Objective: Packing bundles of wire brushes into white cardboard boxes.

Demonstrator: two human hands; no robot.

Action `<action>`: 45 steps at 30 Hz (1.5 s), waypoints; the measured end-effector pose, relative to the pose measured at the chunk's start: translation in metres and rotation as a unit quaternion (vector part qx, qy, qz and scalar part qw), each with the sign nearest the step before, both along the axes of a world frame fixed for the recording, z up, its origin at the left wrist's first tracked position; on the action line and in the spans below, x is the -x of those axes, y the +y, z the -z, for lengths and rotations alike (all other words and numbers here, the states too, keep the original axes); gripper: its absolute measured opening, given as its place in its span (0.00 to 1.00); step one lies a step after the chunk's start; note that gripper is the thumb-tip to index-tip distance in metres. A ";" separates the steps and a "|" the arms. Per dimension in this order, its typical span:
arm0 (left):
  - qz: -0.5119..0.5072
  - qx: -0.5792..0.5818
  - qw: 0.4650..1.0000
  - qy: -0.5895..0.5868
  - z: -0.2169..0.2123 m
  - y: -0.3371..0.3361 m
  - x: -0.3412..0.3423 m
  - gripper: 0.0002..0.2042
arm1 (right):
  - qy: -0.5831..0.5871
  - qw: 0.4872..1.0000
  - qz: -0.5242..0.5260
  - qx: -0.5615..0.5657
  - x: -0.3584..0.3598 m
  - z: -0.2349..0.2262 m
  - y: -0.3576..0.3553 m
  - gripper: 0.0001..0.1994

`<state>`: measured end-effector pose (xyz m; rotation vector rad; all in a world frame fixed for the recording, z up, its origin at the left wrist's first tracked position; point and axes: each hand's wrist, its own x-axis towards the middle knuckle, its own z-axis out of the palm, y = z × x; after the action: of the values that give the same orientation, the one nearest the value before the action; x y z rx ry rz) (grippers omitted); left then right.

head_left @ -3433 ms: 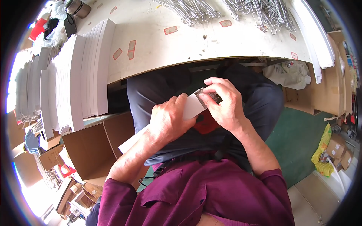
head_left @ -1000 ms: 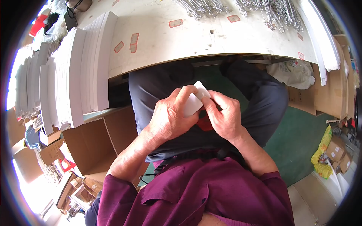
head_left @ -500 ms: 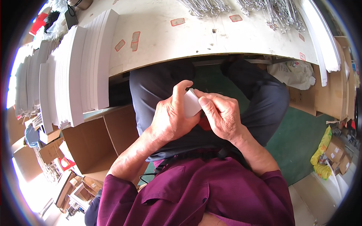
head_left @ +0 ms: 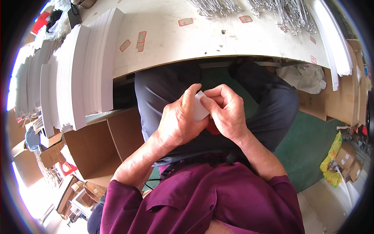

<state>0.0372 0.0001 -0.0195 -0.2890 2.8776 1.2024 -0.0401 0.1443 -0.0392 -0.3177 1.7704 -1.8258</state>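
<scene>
Over my lap I hold a small white card piece [head_left: 200, 110], perhaps the end of a slim paper box; most of it is hidden by my hands. My left hand [head_left: 177, 121] is wrapped around its left side and underside, with the index finger pointing up along the edge. From the right, my right hand [head_left: 230, 113] pinches the upper right corner, its thumb lying against the white face and its fingers bent behind. Something red [head_left: 212, 127] shows just below the piece, between my hands; I cannot make out what it is.
A pale worktable [head_left: 167, 46] stands ahead. Tall stacks of white card [head_left: 93, 66] fill the left side, above an open cardboard box [head_left: 93, 148]. Metal hooks [head_left: 290, 15] lie at the table's far right, beside white strips [head_left: 331, 39]. A yellow bag [head_left: 331, 160] sits on the right.
My right hand has shifted up and slightly left; its thumb has moved onto the white face and its fingers are more bent. The left hand keeps its hold with hardly any movement.
</scene>
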 end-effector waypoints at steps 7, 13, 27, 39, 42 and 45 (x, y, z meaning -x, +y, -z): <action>-0.001 0.046 0.998 0.036 0.003 0.002 -0.001 0.23 | -0.044 0.999 0.014 -0.004 0.006 0.000 0.005 0.08; -0.008 0.031 0.999 0.000 0.002 0.002 -0.006 0.25 | -0.082 0.997 0.008 0.001 0.010 0.002 0.010 0.08; -0.020 0.026 0.999 0.007 -0.002 -0.002 -0.005 0.27 | 0.183 0.982 0.054 0.014 -0.012 0.014 0.001 0.10; 0.000 0.011 0.999 0.049 0.005 -0.009 -0.007 0.26 | 0.244 0.970 0.011 -0.001 -0.030 0.009 0.000 0.21; -0.010 0.025 0.998 0.058 0.003 -0.011 -0.010 0.24 | 0.210 0.978 -0.001 -0.015 -0.033 0.007 -0.003 0.20; -0.020 0.030 0.996 0.087 0.009 -0.005 -0.004 0.21 | 0.176 0.984 0.018 0.004 -0.024 0.011 0.000 0.18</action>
<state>0.0413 -0.0047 -0.0287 -0.2550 3.0741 1.2056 -0.0165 0.1443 -0.0500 -0.6500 2.0121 -1.8916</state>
